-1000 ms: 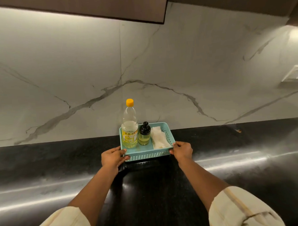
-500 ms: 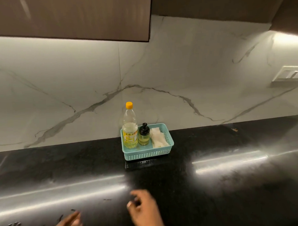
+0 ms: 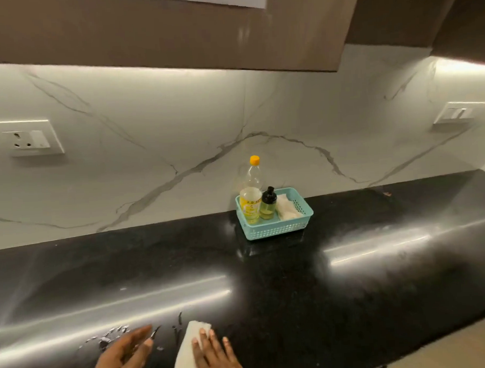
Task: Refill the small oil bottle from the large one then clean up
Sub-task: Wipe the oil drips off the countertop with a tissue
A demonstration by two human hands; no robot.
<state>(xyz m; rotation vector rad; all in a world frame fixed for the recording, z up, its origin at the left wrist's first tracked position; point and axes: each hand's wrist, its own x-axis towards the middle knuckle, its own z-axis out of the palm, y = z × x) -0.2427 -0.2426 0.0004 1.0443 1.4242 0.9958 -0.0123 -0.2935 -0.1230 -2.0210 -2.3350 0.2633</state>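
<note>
Your right hand flat on cloth at 6 o'clock, left hand flat beside it, basket at 1 o'clock.

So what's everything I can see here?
Counter: one, black, across the view.
Wall: one, white marble, behind counter.
Cabinet: one, brown, overhead.
Socket: one, white, wall left.
Switch: one, white, wall right.
Basket: one, teal, on counter by wall.
Large bottle: one, clear with yellow cap, basket's left end.
Small bottle: one, black-topped, basket's middle.
Tissue: one, white, basket's right end.
Wipe: one, white, counter's near edge.
Droplets: several, pale, left of wipe.
Left hand: one, open, by droplets.
Right hand: one, flat on wipe.
</note>
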